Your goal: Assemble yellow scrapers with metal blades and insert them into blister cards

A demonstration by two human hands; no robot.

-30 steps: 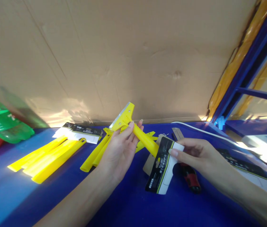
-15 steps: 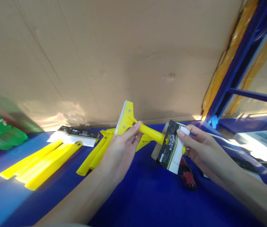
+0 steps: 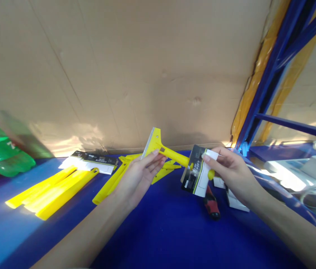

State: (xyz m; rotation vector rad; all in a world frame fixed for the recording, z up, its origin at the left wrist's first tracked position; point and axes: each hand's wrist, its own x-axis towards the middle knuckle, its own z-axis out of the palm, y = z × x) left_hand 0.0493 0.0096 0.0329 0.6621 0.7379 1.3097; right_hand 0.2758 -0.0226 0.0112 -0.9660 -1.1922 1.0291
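A yellow scraper (image 3: 174, 154) with a wide, pale-edged head is held up above the blue surface. Its head is pinched between the thumb and fingers of my left hand (image 3: 142, 170). A black-and-white cardboard label (image 3: 196, 172) sits around the handle's far end, and my right hand (image 3: 228, 166) grips the label there with the thumb on its front. The round yellow handle end pokes out beside my right fingers. Under the label lies a red-and-black tool handle (image 3: 211, 204); its other end is hidden. More yellow scraper parts (image 3: 165, 172) lie behind my left hand.
Several flat yellow sleeves (image 3: 59, 190) lie at the left, with cardboard labels (image 3: 90, 161) behind them. A green bottle (image 3: 3, 149) stands at the far left. Cardboard (image 3: 135, 74) walls the back, and a blue metal frame (image 3: 267, 82) rises at the right.
The scraper and both hands have shifted slightly, and its head has turned more edge-on. The view has swung a little to the right, showing more white boxes beneath my right hand.
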